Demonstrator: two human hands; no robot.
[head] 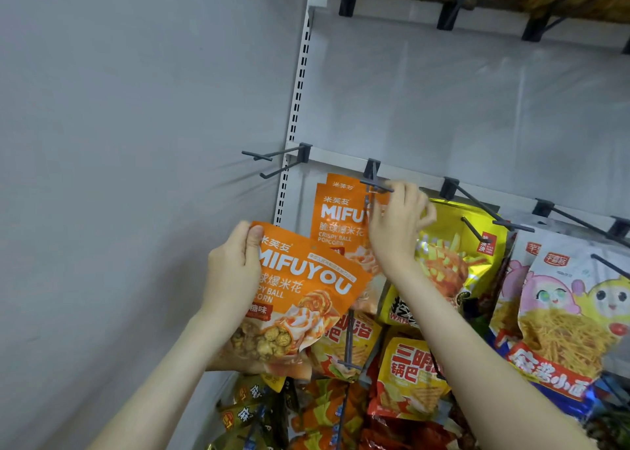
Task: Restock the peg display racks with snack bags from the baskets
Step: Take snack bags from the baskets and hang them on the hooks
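My left hand (235, 272) grips the top left corner of an orange MIFUYOU popcorn bag (300, 310), held tilted in front of the rack. My right hand (397, 221) pinches the top edge of another orange popcorn bag (335, 218) at the tip of a dark peg (376, 185). A second orange bag hangs right behind it on the same peg. The rest of that bag's right side is hidden by my right hand.
An empty double peg (272, 163) juts out at the rack's left end. Yellow fries bags (453, 262) and white noodle bags (566, 316) hang to the right. More snack bags (409, 378) fill the lower rows. A plain grey wall (136, 143) lies left.
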